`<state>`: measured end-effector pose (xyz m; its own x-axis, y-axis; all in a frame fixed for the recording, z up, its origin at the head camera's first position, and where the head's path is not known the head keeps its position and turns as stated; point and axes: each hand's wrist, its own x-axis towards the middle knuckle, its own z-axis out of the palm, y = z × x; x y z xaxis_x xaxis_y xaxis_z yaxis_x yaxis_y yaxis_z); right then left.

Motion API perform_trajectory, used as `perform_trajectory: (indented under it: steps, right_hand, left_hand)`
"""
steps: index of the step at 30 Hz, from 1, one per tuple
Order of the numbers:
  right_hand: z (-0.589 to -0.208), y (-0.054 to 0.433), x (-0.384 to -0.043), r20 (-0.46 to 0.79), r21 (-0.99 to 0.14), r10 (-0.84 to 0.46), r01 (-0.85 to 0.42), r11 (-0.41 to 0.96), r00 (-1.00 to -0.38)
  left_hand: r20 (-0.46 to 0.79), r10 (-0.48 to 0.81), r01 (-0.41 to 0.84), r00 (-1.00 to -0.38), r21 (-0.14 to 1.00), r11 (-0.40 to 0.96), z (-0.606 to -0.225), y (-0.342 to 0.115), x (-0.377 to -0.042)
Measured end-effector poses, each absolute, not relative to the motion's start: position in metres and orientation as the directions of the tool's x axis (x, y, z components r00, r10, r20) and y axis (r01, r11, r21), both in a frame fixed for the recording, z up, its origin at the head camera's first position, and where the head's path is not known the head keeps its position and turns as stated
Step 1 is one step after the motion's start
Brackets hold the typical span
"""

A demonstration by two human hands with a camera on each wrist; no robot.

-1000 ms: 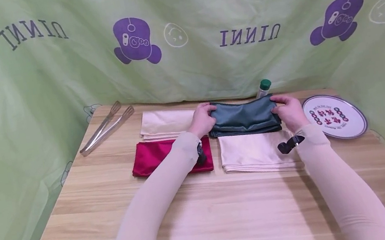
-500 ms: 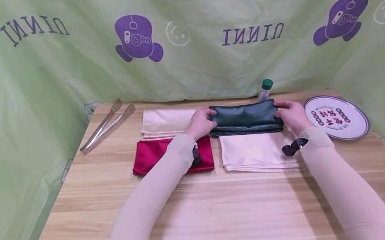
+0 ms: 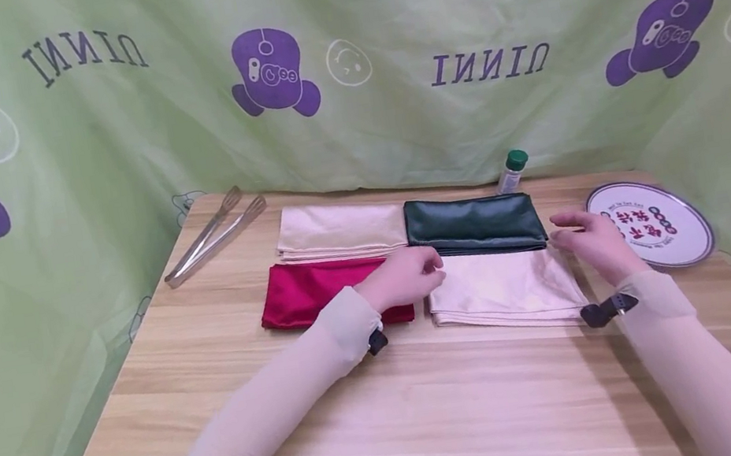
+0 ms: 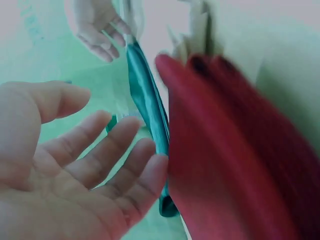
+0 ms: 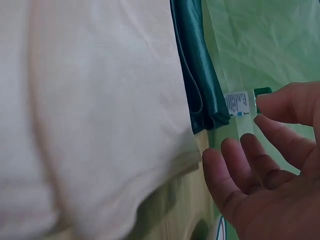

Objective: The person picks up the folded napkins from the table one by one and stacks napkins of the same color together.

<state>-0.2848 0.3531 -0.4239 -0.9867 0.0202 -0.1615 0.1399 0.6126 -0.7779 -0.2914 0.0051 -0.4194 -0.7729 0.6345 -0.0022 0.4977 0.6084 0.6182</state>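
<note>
Four folded satin cloths lie in a two-by-two block: a dark green cloth (image 3: 472, 221) at back right, a cream cloth (image 3: 340, 228) at back left, a red cloth (image 3: 314, 292) at front left and a pale pink cloth (image 3: 500, 288) at front right. Over the red cloth's right part, my left hand (image 3: 402, 278) hovers with relaxed, slightly bent fingers; its palm shows bare in the left wrist view. My right hand (image 3: 594, 244) is just right of the green and pink cloths, fingers loosely spread and holding nothing, as the right wrist view (image 5: 270, 160) also shows.
Metal tongs (image 3: 212, 236) lie at the back left of the wooden table (image 3: 396, 422). A small green-capped bottle (image 3: 511, 171) stands behind the green cloth. A white plate with red lettering (image 3: 685, 229) is right of my right hand. Green curtain surrounds the table.
Both hands have let go of the green cloth, which now lies flat. My left hand has come nearer, over the red cloth; my right hand has drawn off to the right.
</note>
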Motion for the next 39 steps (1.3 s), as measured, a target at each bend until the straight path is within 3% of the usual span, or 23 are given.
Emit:
perform_trajectory:
  steps: [5, 12, 20, 23, 27, 33, 39]
  right_hand:
    - [-0.426, 0.356, -0.263, -0.170, -0.741, 0.004, 0.131, 0.658, -0.985]
    - [-0.432, 0.354, -0.236, -0.190, -0.650, -0.083, 0.062, 0.758, -0.978]
    - [-0.440, 0.341, -0.227, -0.229, -0.519, -0.129, 0.010, 0.854, -0.965]
    - [-0.444, 0.335, -0.227, -0.221, -0.482, -0.129, -0.006, 0.876, -0.967]
    - [-0.448, 0.334, -0.225, -0.177, -0.481, -0.127, -0.027, 0.876, -0.976]
    - [-0.450, 0.341, -0.222, -0.123, -0.630, -0.105, -0.004, 0.777, -0.987]
    - [-0.452, 0.344, -0.216, -0.139, -0.805, -0.031, 0.095, 0.586, -0.990]
  left_hand:
    - [-0.029, 0.603, 0.517, -0.797, 0.482, 0.707, -0.422, 0.010, -0.275]
    - [0.035, 0.500, 0.492, -0.865, 0.249, 0.834, -0.436, 0.015, -0.266]
    - [-0.039, 0.420, 0.408, -0.907, 0.168, 0.897, -0.453, 0.029, -0.254]
    - [-0.045, 0.412, 0.394, -0.910, 0.214, 0.894, -0.455, 0.032, -0.251]
    - [-0.067, 0.405, 0.350, -0.912, 0.388, 0.852, -0.455, 0.032, -0.254]
    - [-0.035, 0.398, 0.290, -0.917, 0.628, 0.722, -0.457, 0.027, -0.261]
    - [0.033, 0.421, 0.298, -0.906, 0.755, 0.583, -0.457, 0.023, -0.263]
